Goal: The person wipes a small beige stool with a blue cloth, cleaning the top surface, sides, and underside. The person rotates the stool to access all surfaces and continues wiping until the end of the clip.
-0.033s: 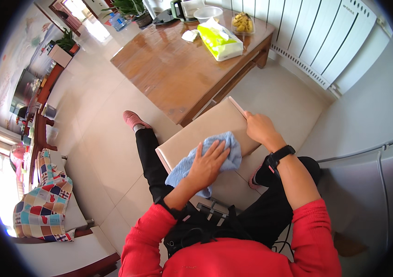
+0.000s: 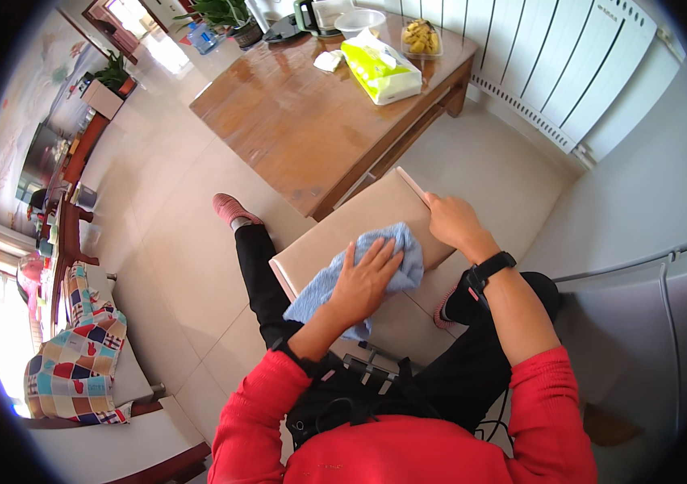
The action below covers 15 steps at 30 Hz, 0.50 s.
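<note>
Across my lap is a flat beige box-like piece [image 2: 351, 214] with pale pink end edges, tilted in this view. My left hand [image 2: 366, 277] lies flat on a crumpled light blue cloth [image 2: 405, 246], fingers spread, pressing it against the beige surface. Part of the cloth hangs over the near edge towards my lap. At the far right end of the piece, my right hand [image 2: 454, 222] is closed round the pink edge, its fingertips partly hidden. The underside of the beige piece cannot be seen.
Ahead stands a brown wooden table [image 2: 279, 137] with a tissue pack [image 2: 380, 73], a yellow-filled clear container [image 2: 421, 39] and a kettle [image 2: 317, 18]. A white radiator [image 2: 553, 64] is behind it. At right is a grey appliance-like surface [image 2: 634, 218] with a cable.
The view has shifted very slightly. The blue cloth and my left hand have hardly moved; my right hand keeps its grip on the edge.
</note>
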Each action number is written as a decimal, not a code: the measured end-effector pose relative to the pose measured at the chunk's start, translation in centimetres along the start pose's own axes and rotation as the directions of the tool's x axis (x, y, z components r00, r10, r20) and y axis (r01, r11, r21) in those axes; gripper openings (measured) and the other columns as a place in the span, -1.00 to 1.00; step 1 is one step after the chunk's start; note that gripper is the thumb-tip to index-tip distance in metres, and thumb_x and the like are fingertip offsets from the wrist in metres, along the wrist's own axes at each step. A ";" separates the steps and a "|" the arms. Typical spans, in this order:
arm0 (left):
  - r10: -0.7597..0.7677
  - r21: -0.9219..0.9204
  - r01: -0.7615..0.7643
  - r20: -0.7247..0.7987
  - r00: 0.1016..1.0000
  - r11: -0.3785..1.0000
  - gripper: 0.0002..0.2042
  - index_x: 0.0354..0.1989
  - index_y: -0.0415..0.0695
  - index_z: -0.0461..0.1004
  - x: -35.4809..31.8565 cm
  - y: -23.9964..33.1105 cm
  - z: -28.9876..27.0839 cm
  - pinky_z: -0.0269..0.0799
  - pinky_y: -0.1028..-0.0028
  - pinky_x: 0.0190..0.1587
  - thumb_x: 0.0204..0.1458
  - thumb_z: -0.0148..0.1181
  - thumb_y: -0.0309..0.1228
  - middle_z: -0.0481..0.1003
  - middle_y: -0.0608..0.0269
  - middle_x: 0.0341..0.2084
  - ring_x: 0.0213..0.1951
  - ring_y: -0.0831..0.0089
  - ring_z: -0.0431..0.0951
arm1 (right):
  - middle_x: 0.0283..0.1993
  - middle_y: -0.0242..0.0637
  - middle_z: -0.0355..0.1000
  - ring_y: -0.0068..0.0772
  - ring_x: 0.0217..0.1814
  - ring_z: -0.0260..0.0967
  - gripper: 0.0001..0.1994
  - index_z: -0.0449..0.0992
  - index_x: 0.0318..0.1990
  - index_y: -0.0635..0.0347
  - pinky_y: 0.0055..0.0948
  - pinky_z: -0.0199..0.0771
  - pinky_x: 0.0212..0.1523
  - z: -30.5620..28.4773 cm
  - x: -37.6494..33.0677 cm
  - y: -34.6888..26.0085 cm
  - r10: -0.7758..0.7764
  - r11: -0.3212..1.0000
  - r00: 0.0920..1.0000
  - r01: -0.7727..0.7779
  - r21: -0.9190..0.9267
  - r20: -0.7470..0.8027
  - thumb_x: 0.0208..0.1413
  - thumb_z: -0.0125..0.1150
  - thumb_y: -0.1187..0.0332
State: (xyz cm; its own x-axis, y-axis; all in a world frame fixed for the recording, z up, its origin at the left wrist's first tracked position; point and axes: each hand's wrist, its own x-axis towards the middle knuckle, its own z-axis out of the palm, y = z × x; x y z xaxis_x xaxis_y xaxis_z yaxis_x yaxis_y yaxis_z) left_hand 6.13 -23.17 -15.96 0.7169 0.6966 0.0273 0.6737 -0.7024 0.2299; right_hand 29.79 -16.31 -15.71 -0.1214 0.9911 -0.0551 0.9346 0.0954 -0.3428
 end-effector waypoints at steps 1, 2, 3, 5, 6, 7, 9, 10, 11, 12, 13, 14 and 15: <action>0.000 -0.005 0.000 -0.001 1.000 1.000 -0.40 0.34 -0.07 0.26 1.3 -0.1 0.1 -0.06 -0.15 0.37 0.02 0.10 -0.51 0.19 0.14 0.38 0.43 0.19 0.10 | -0.38 0.15 0.53 0.19 -0.30 0.51 -0.72 0.48 -0.07 0.37 0.02 0.49 -0.23 -0.1 0.1 0.1 -0.020 1.000 1.000 0.019 0.022 0.002 0.09 -0.04 0.48; 0.024 -0.004 -0.024 -0.053 0.998 1.000 -0.41 0.34 -0.08 0.25 2.6 -0.2 0.3 -0.07 -0.16 0.37 0.04 0.09 -0.51 0.19 0.14 0.38 0.43 0.18 0.10 | -0.37 0.15 0.53 0.19 -0.29 0.51 -0.74 0.49 -0.11 0.36 0.02 0.49 -0.22 -0.2 0.1 0.1 -0.020 0.999 1.000 0.020 0.040 0.005 0.09 -0.04 0.48; 0.008 0.009 -0.008 -0.022 1.000 1.000 -0.42 0.34 -0.08 0.25 4.0 -0.5 0.4 -0.07 -0.17 0.37 0.05 0.07 -0.51 0.19 0.14 0.38 0.43 0.18 0.11 | -0.37 0.15 0.53 0.20 -0.28 0.50 -0.76 0.50 -0.14 0.34 0.02 0.49 -0.20 -0.3 0.2 0.2 -0.009 0.998 1.000 0.009 0.055 -0.001 0.09 -0.04 0.47; -0.002 0.043 0.003 -0.018 1.000 0.999 -0.44 0.33 -0.08 0.25 6.7 -0.9 0.9 -0.08 -0.20 0.37 0.07 0.03 -0.51 0.19 0.14 0.38 0.43 0.17 0.11 | -0.36 0.14 0.53 0.19 -0.28 0.51 -0.79 0.52 -0.19 0.33 0.02 0.49 -0.19 -0.3 0.3 0.2 0.014 0.999 1.000 -0.015 0.047 0.025 0.09 -0.01 0.46; 0.022 0.066 -0.017 -0.068 0.997 0.998 -0.47 0.32 -0.08 0.27 7.8 -0.9 1.2 -0.08 -0.22 0.36 0.10 0.02 -0.49 0.19 0.15 0.38 0.43 0.18 0.11 | -0.35 0.14 0.54 0.18 -0.27 0.51 -0.80 0.52 -0.22 0.32 0.02 0.49 -0.18 -0.3 0.4 0.3 0.029 0.999 0.999 -0.030 0.043 0.031 0.08 0.00 0.45; 0.020 0.085 -0.014 -0.073 0.997 0.996 -0.50 0.30 -0.08 0.29 8.8 -0.9 1.5 -0.08 -0.25 0.35 0.12 0.00 -0.48 0.19 0.16 0.37 0.43 0.18 0.11 | -0.35 0.13 0.54 0.18 -0.27 0.51 -0.80 0.53 -0.23 0.31 0.01 0.49 -0.18 -0.3 0.5 0.3 0.039 0.999 0.999 -0.041 0.032 0.037 0.09 0.00 0.45; 0.022 0.111 -0.010 -0.104 0.994 0.994 -0.53 0.29 -0.07 0.31 10.0 -0.8 2.0 -0.08 -0.28 0.34 0.15 -0.03 -0.47 0.19 0.19 0.37 0.43 0.19 0.09 | -0.34 0.12 0.54 0.17 -0.26 0.52 -0.81 0.54 -0.25 0.30 -0.01 0.50 -0.18 -0.2 0.7 0.3 0.057 0.998 0.998 -0.057 0.017 0.041 0.09 0.02 0.43; 0.000 0.121 0.009 -0.077 0.997 0.993 -0.53 0.29 -0.07 0.31 10.2 -0.7 2.1 -0.08 -0.27 0.34 0.15 -0.02 -0.47 0.19 0.19 0.36 0.43 0.19 0.10 | -0.33 0.11 0.54 0.16 -0.25 0.52 -0.81 0.54 -0.25 0.30 -0.01 0.51 -0.18 -0.3 0.8 0.4 0.059 0.998 0.997 -0.060 0.015 0.056 0.09 0.01 0.43; 0.000 0.128 0.011 -0.085 0.996 0.992 -0.53 0.29 -0.07 0.31 10.3 -0.6 2.2 -0.07 -0.27 0.34 0.15 -0.02 -0.46 0.20 0.19 0.36 0.42 0.19 0.10 | -0.33 0.11 0.55 0.16 -0.25 0.52 -0.80 0.55 -0.24 0.31 -0.02 0.51 -0.18 -0.3 1.0 0.5 0.061 0.998 0.996 -0.062 0.014 0.070 0.10 0.01 0.43; 0.001 0.144 0.013 -0.094 0.996 0.990 -0.53 0.29 -0.07 0.31 10.1 -0.4 2.3 -0.07 -0.27 0.34 0.15 -0.01 -0.46 0.20 0.19 0.35 0.42 0.18 0.11 | -0.33 0.10 0.55 0.15 -0.24 0.52 -0.80 0.55 -0.23 0.31 -0.03 0.52 -0.18 -0.3 1.1 0.6 0.062 0.998 0.995 -0.063 0.012 0.084 0.10 0.01 0.43; 0.011 0.129 0.003 -0.106 0.994 0.992 -0.53 0.28 -0.07 0.31 9.7 -0.3 2.2 -0.06 -0.26 0.34 0.15 0.00 -0.45 0.20 0.20 0.35 0.41 0.18 0.11 | -0.32 0.09 0.55 0.14 -0.24 0.52 -0.79 0.56 -0.22 0.29 -0.04 0.52 -0.18 -0.3 1.2 0.6 0.059 0.998 0.993 -0.060 0.002 0.099 0.11 0.00 0.43; 0.024 0.119 -0.010 -0.116 0.993 0.993 -0.53 0.28 -0.07 0.32 9.2 -0.2 2.1 -0.05 -0.26 0.34 0.15 0.00 -0.44 0.21 0.20 0.35 0.41 0.18 0.12 | -0.32 0.09 0.55 0.14 -0.23 0.52 -0.78 0.57 -0.20 0.28 -0.04 0.52 -0.18 -0.3 1.3 0.7 0.059 0.998 0.992 -0.058 -0.008 0.115 0.11 0.00 0.44; 0.019 0.113 -0.008 -0.100 0.995 0.994 -0.53 0.28 -0.06 0.32 8.6 0.1 2.0 -0.04 -0.25 0.34 0.15 0.01 -0.44 0.21 0.20 0.35 0.40 0.18 0.12 | -0.31 0.08 0.55 0.13 -0.23 0.53 -0.77 0.58 -0.18 0.27 -0.04 0.52 -0.17 -0.3 1.3 0.8 0.056 0.998 0.989 -0.054 -0.018 0.135 0.11 0.00 0.44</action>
State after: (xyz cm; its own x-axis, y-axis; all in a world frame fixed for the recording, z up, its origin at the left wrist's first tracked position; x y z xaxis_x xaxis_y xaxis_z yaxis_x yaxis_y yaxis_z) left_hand 12.69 -17.52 -17.66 0.7080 0.6943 0.1290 0.6842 -0.7197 0.1184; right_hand 30.48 -14.92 -15.78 -0.1129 0.9731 -0.2007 0.9456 0.0432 -0.3226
